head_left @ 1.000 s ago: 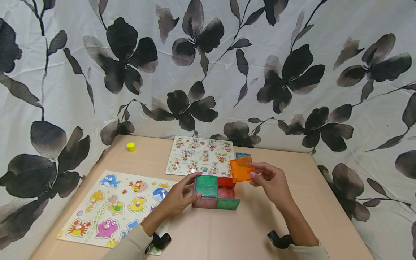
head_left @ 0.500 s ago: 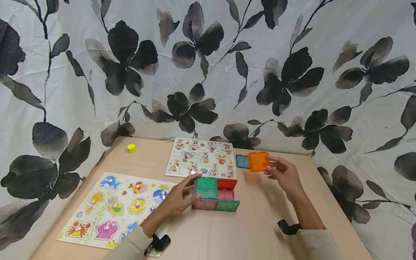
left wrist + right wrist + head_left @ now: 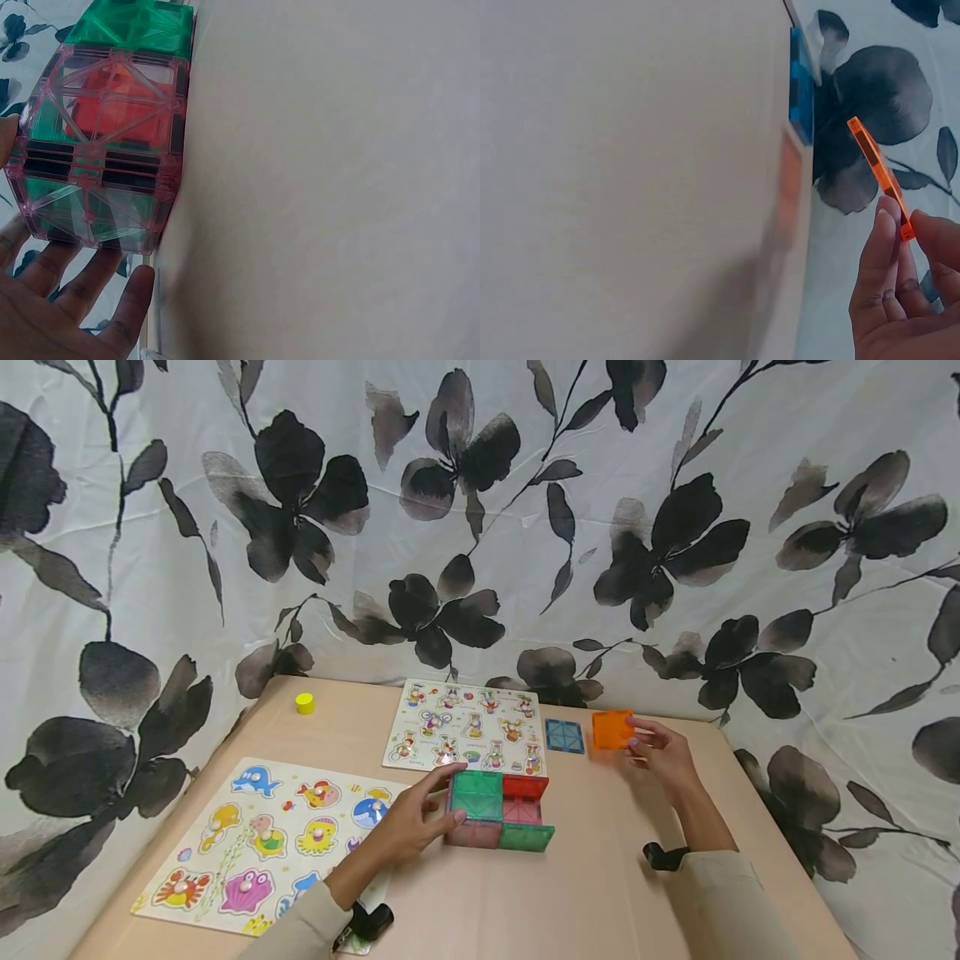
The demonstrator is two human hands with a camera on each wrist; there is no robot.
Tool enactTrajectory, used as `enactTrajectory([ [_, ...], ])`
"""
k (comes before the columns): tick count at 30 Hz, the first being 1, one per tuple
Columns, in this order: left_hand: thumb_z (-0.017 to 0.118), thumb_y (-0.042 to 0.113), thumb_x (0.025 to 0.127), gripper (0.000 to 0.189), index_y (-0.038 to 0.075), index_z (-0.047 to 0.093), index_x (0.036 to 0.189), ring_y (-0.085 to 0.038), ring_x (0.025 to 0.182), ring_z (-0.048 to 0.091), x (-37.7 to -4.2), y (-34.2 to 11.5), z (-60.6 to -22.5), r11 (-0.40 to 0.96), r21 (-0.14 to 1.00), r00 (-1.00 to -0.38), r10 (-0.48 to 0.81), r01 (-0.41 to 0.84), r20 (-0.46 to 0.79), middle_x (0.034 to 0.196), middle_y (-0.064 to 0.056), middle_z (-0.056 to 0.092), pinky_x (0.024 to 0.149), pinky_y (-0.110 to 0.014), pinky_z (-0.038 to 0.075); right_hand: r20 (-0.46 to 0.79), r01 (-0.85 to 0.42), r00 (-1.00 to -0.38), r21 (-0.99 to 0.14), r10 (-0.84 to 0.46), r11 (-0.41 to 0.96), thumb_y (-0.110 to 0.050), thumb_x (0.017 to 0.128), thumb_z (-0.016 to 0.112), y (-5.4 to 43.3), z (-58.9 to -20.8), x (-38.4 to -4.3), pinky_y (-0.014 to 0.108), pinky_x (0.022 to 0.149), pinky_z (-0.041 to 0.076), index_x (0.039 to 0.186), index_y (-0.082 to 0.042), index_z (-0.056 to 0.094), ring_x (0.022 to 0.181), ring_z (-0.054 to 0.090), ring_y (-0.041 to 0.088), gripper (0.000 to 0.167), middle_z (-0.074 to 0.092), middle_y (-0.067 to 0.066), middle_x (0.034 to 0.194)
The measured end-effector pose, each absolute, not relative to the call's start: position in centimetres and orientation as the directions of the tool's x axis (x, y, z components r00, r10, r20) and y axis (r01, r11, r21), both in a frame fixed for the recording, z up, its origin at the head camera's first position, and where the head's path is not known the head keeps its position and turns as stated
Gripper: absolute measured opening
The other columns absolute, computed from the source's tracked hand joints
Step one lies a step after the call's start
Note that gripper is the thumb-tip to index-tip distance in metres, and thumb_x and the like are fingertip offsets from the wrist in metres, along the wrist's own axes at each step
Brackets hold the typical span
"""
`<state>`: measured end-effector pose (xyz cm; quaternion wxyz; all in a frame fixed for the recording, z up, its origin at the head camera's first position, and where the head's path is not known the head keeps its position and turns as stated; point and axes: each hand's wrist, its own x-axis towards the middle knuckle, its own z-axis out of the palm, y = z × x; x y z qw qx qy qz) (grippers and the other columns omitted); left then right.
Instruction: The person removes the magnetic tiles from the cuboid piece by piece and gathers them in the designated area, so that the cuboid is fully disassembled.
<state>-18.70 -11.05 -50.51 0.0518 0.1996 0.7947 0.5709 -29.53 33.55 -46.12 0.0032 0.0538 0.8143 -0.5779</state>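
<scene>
My right hand (image 3: 666, 762) pinches a see-through orange magnetic tile (image 3: 611, 730) by its edge, near the back right of the table. In the right wrist view the orange tile (image 3: 874, 165) appears edge-on between thumb and fingertips, above its orange shadow. A blue magnetic tile (image 3: 564, 736) lies flat just left of it. My left hand (image 3: 408, 822) grips the left side of a box of magnetic tiles (image 3: 477, 793), thumb at the front corner. The box's left half has a green top; its right half is open above, with red and green walls.
A sea-animal knob puzzle board (image 3: 292, 835) lies at the left, partly under my left forearm. Behind the box is a second picture puzzle board (image 3: 465, 727). A small yellow cylinder (image 3: 303, 703) stands at the back left. A flower-patterned cloth (image 3: 525, 568) hangs behind the table.
My right hand has carried the orange tile away from the box, right and back, past the blue tile, which now shows fully. My left hand and the box have stayed put.
</scene>
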Motion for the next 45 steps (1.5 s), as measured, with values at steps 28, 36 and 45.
enactTrajectory([
  [28, 0.074, 0.031, 0.102, 0.064, 0.039, 0.043, 0.158, -0.036, 0.151, 0.048, -18.6, -10.9, -50.7, 0.272, 0.924, -0.913, 0.378, 0.268, 0.154, 0.164, -0.007, 0.05, 0.118, -0.064, 0.046, -0.151, 0.232, -0.968, -0.842, 0.2, 0.487, -0.016, 0.109, 0.062, 34.7, -48.4, -30.3, 0.028, 0.087, 0.065, 0.151, -0.006, 0.057, 0.11, 0.075, 0.033, 0.044, 0.054, 0.026, 0.155],
  [36, 0.073, 0.032, 0.102, 0.064, 0.04, 0.042, 0.158, -0.036, 0.152, 0.048, -18.7, -11.1, -50.6, 0.277, 0.923, -0.915, 0.373, 0.268, 0.154, 0.164, -0.006, 0.049, 0.119, -0.064, 0.045, 0.017, 0.022, -0.998, -0.83, 0.065, 0.557, -0.015, 0.106, 0.066, 31.4, -44.8, -27.1, 0.019, 0.081, 0.063, 0.146, -0.008, 0.063, 0.112, 0.072, 0.039, 0.04, 0.062, 0.021, 0.149],
  [45, 0.073, 0.033, 0.103, 0.064, 0.041, 0.041, 0.158, -0.036, 0.152, 0.047, -18.7, -11.0, -50.8, 0.276, 0.923, -0.914, 0.376, 0.269, 0.154, 0.165, -0.006, 0.049, 0.119, -0.065, 0.044, 0.105, -0.133, -0.991, -0.734, -0.082, 0.667, -0.023, 0.101, 0.075, 27.2, -42.9, -23.1, 0.023, 0.076, 0.062, 0.137, -0.016, 0.07, 0.099, 0.068, 0.027, 0.037, 0.073, 0.011, 0.134],
])
